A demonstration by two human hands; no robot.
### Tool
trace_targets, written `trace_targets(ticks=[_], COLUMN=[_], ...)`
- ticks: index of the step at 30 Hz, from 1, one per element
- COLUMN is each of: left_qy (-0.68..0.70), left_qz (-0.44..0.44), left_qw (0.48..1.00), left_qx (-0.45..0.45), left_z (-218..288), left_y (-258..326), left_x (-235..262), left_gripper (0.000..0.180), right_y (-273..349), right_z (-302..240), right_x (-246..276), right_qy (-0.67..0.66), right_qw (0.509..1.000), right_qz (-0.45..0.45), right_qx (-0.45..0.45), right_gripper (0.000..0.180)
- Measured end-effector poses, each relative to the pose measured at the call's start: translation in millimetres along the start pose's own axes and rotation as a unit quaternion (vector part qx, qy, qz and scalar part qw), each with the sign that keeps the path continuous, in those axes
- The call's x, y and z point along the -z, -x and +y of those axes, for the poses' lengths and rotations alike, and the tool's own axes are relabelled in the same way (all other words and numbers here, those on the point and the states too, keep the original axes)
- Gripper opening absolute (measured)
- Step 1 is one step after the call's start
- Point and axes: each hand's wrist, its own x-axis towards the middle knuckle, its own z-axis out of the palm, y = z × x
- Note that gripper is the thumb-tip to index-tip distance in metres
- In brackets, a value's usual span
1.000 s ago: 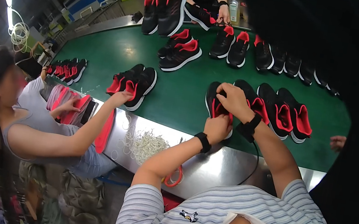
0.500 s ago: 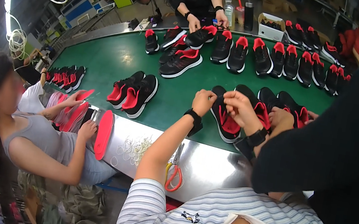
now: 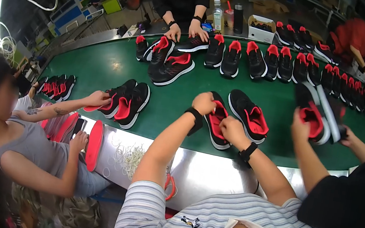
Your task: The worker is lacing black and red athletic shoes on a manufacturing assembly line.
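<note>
In front of me a black sneaker [image 3: 221, 143] with red lining and a white sole stands on the green belt [image 3: 171, 107], toe pointing away. My left hand [image 3: 204, 103] is closed on its tongue and lace area. At the right side of its opening, my right hand [image 3: 234, 132] has its fingers curled in against the collar; what the fingertips pinch is partly hidden. A second black sneaker [image 3: 241, 105] stands close on the right, untouched by me. Both my wrists wear black bands.
A co-worker on the right lifts a pair of sneakers [image 3: 310, 116]. On the left, a person holds a red insole [image 3: 92, 108] at another pair [image 3: 139, 102]. Scissors [image 3: 171, 187] and pale rubber bands [image 3: 130, 159] lie on the metal edge. Sneakers line the far side [image 3: 255, 61].
My hands, raised close together before, have come down onto the sneaker, the right one toward its collar. The right co-worker has lifted a pair away. The left person's hand has reached the other pair.
</note>
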Motion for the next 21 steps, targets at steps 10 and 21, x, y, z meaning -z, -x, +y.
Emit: trace_targets(ticks=[10, 21], left_qy=[-0.075, 0.027], left_qz=[0.002, -0.110], left_qw=[0.997, 0.993], left_qx=[-0.036, 0.020], left_z=[30, 4], left_y=[-3, -8], left_x=[2, 8], left_gripper=[0.024, 0.025], right_y=[-39, -9], right_z=[18, -56], right_x=[-51, 22], right_qy=[0.170, 0.100], right_qw=[0.979, 0.955], right_qz=[-0.108, -0.256], right_qx=[-0.045, -0.116], right_gripper=[0.019, 0.043])
